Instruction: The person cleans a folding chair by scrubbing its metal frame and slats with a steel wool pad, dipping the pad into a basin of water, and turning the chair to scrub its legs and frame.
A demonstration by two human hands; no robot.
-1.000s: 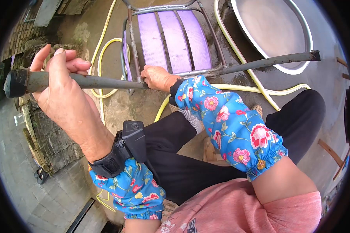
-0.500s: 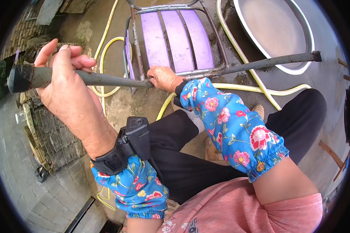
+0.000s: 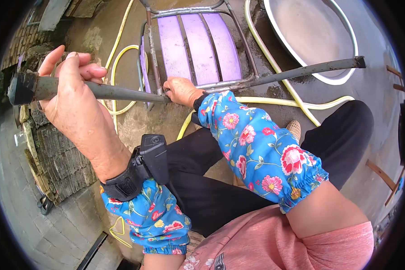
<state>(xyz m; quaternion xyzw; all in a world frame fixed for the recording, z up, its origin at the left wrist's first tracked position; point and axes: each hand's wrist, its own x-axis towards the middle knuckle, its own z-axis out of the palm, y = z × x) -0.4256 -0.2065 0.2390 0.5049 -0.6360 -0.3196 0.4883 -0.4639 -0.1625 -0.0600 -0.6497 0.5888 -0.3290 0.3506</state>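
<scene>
The left hand (image 3: 74, 103) was held up, with its wrist low and its fingers pointing up and away. It held a grey bar (image 3: 121, 93) in the gap between its thumb and fingers. The thumb crossed in front of the bar, and the fingers were behind it, a bit spread and loosely bent. The bar's fat black cap (image 3: 21, 88) stuck out just left of this hand. The right hand (image 3: 183, 92) was reaching forward and a little to the left, with the back of it facing up. Its fingers were curled on the other end of the bar, where it met the chair. The purple chair (image 3: 201, 49) was just ahead of the right hand, with three wide strips facing up inside its metal frame. Another grey leg (image 3: 315, 69) poked out to the right of the right hand, passing over a yellow hose (image 3: 264, 47). A big round pan (image 3: 310, 29) was well past that hand, ahead and to the right. A black box (image 3: 154, 155) was strapped by the left hand's wrist, and blue flowery sleeves (image 3: 261, 144) covered part of both arms.
</scene>
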